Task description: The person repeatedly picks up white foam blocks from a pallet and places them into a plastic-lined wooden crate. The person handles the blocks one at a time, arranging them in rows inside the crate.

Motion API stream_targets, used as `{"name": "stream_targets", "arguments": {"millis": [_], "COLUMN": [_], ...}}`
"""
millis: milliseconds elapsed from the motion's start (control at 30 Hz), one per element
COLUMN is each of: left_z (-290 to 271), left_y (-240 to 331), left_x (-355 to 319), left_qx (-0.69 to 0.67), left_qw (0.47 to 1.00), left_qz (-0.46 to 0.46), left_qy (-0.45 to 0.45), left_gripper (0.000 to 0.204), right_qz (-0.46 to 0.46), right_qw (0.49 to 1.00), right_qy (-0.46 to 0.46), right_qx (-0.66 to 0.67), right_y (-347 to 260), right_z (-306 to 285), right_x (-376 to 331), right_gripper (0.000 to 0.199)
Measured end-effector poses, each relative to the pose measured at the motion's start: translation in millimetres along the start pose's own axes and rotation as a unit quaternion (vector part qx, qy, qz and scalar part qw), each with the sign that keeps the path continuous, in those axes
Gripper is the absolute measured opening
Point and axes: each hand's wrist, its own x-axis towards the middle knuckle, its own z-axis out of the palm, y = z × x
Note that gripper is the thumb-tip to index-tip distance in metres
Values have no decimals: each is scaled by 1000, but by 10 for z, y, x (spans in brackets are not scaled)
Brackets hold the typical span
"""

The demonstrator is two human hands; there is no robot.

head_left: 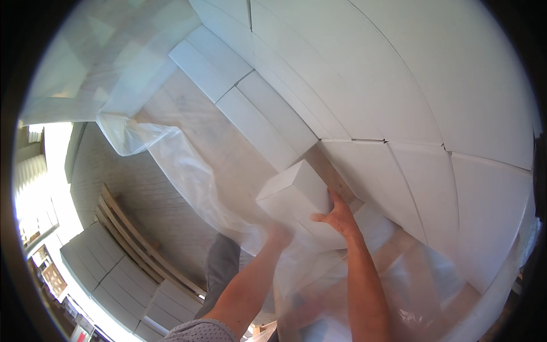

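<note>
The right hand (341, 219) reaches forward, thumb and fingers clamped on the white box (292, 196). Left of these fingers, the left hand (279, 235) is near its lower side, finger state I cannot tell.

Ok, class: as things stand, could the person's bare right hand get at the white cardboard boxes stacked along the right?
Probably yes: nothing visible stands between the right hand and the stacked boxes, though it would likely have to leave the single white rectangular box it is holding.
</note>
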Motion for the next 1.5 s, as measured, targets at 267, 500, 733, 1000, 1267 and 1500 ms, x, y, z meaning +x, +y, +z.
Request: {"name": "stream_targets", "arguments": {"millis": [267, 500, 733, 1000, 1267, 1500], "left_z": [-97, -347, -300, 262, -40, -391], "left_y": [284, 633, 762, 164, 731, 1007], "left_x": [21, 2, 110, 432, 665, 843], "left_qx": [15, 55, -119, -13, -747, -689], "left_qw": [1000, 992, 985, 995, 608, 677], "left_qz": [-18, -73, -123, -63, -246, -250], "left_qy": [-2, -83, -17, -72, -112, -66], "left_gripper": [51, 48, 54, 50, 59, 60], "right_qz": [-60, -53, -30, -17, -30, 246], "right_qw": [994, 997, 999, 1000, 929, 784], "right_qy": [52, 35, -10, 14, 351, 173], "right_qx": [-72, -49, -17, -8, 114, 543], "right_y": [104, 216, 333, 548, 799, 1734], "right_z": [26, 22, -52, 7, 547, 1431], "right_x": [33, 135, 456, 734, 399, -47], "right_gripper": [103, 104, 107, 94, 46, 37]}}
